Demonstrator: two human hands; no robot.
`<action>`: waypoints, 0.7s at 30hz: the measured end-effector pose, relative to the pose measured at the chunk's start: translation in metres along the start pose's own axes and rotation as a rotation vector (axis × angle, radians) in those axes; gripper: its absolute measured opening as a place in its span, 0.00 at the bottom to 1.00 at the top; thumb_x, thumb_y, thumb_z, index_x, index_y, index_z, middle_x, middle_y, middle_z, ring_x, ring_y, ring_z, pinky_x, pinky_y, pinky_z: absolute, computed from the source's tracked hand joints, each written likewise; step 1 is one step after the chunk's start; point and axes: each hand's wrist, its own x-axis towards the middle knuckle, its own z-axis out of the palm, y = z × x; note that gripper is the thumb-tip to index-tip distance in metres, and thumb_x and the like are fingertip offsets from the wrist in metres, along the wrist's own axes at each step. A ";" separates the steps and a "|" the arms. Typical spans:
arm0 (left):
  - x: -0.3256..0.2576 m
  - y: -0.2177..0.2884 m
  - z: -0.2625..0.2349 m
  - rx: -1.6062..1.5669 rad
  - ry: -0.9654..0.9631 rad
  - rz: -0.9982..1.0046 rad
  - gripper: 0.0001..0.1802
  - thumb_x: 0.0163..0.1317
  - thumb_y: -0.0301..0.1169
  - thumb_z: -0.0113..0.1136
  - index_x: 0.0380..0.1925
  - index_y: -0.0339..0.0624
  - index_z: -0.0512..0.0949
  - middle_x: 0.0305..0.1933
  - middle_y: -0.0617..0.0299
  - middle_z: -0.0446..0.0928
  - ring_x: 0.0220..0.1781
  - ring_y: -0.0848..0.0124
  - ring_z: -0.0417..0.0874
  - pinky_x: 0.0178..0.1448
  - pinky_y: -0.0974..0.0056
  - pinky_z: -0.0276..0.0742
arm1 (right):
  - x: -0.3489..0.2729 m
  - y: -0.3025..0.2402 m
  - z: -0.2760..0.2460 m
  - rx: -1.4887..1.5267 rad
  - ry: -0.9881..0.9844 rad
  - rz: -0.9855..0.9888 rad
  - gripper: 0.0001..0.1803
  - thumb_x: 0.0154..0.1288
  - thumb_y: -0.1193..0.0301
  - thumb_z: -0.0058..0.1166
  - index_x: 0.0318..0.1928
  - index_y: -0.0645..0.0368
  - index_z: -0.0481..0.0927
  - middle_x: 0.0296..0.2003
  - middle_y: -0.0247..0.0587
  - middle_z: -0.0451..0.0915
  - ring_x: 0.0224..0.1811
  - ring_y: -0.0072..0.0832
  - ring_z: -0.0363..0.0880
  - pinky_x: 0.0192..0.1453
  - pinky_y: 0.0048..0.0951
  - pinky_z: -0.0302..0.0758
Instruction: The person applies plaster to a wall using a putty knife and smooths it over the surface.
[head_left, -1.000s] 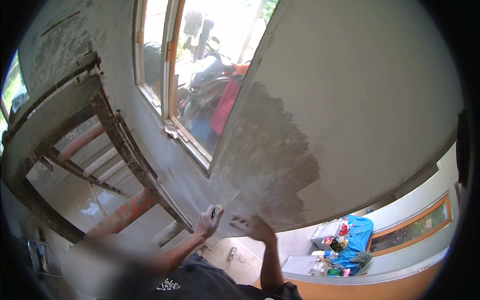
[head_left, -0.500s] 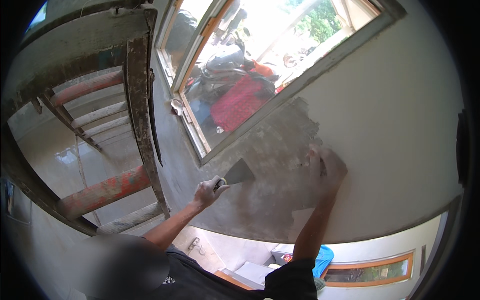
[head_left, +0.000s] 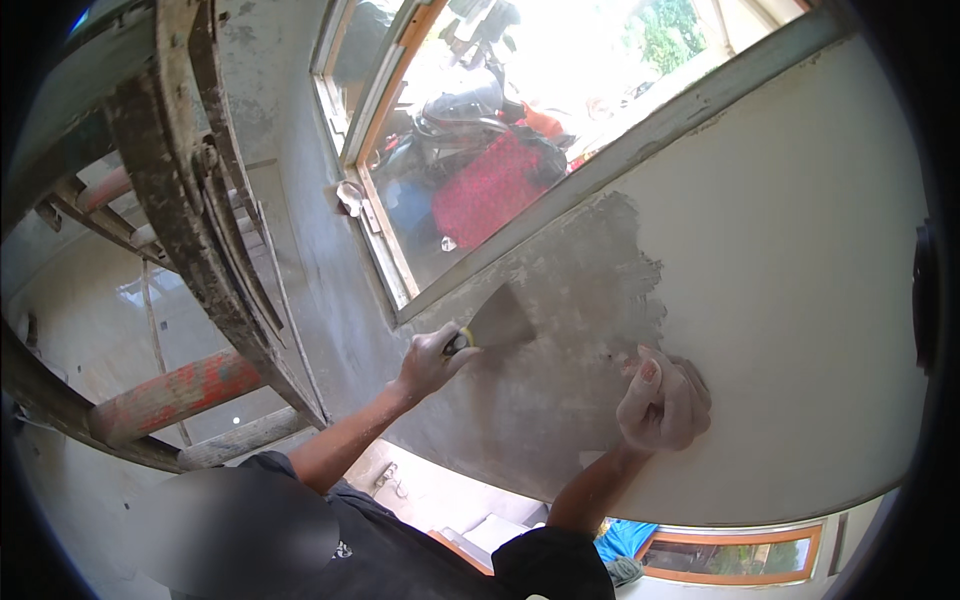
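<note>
My left hand [head_left: 430,362] is closed around the handle of a wide putty knife [head_left: 503,318]. Its broad blade lies against or just over the grey, patchy part of the wall [head_left: 560,270], below the window's corner. To the right, my right hand [head_left: 668,405] is curled with its fingers bent in, close to the border where the grey meets the smooth pale coat [head_left: 790,260]. Whatever those fingers may hold is hidden. Whitish dust or putty covers both hands.
A worn ladder-like frame [head_left: 190,220] with red-and-grey rungs stands at the left. Above is a window with a grey frame [head_left: 640,150]; through it show a motorbike [head_left: 465,110] and a red cloth [head_left: 495,190]. A blue plastic sheet [head_left: 625,540] lies at lower right.
The putty knife in my left hand has moved slightly right and up. My right hand has dropped lower, and its curled fingers now show more plainly. The view has shifted, moving the frame leftward.
</note>
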 end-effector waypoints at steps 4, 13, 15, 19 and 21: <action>-0.052 -0.029 0.006 -0.009 -0.069 -0.044 0.15 0.51 0.36 0.67 0.27 0.38 0.72 0.17 0.52 0.70 0.18 0.55 0.71 0.23 0.60 0.67 | 0.008 -0.005 -0.005 -0.009 -0.004 0.033 0.03 0.55 0.80 0.53 0.25 0.65 0.78 0.13 0.37 0.75 0.14 0.29 0.75 0.18 0.23 0.70; -0.023 0.005 -0.001 0.091 -0.104 0.067 0.16 0.51 0.36 0.67 0.30 0.37 0.72 0.16 0.54 0.69 0.17 0.55 0.73 0.22 0.60 0.68 | 0.008 -0.001 -0.003 -0.030 -0.036 0.013 0.03 0.54 0.80 0.53 0.25 0.62 0.78 0.16 0.37 0.78 0.15 0.27 0.77 0.20 0.23 0.70; -0.031 0.019 -0.004 0.006 -0.085 -0.081 0.16 0.52 0.36 0.67 0.30 0.36 0.72 0.16 0.53 0.71 0.17 0.55 0.73 0.21 0.60 0.68 | 0.012 -0.002 -0.001 -0.032 -0.026 -0.028 0.07 0.58 0.80 0.50 0.24 0.68 0.77 0.12 0.36 0.74 0.11 0.24 0.72 0.17 0.21 0.68; 0.017 0.058 -0.002 -0.011 -0.016 0.011 0.16 0.52 0.35 0.67 0.28 0.37 0.71 0.16 0.53 0.71 0.16 0.56 0.74 0.21 0.61 0.67 | 0.007 0.001 0.007 -0.053 0.016 -0.048 0.07 0.58 0.81 0.50 0.24 0.67 0.77 0.12 0.36 0.75 0.11 0.23 0.72 0.16 0.21 0.68; 0.014 0.046 0.004 -0.020 0.038 0.071 0.15 0.52 0.35 0.67 0.28 0.38 0.71 0.16 0.53 0.71 0.17 0.55 0.74 0.21 0.60 0.68 | 0.005 0.000 0.003 -0.046 0.008 0.038 0.04 0.53 0.79 0.55 0.23 0.62 0.78 0.16 0.36 0.78 0.15 0.26 0.77 0.19 0.22 0.70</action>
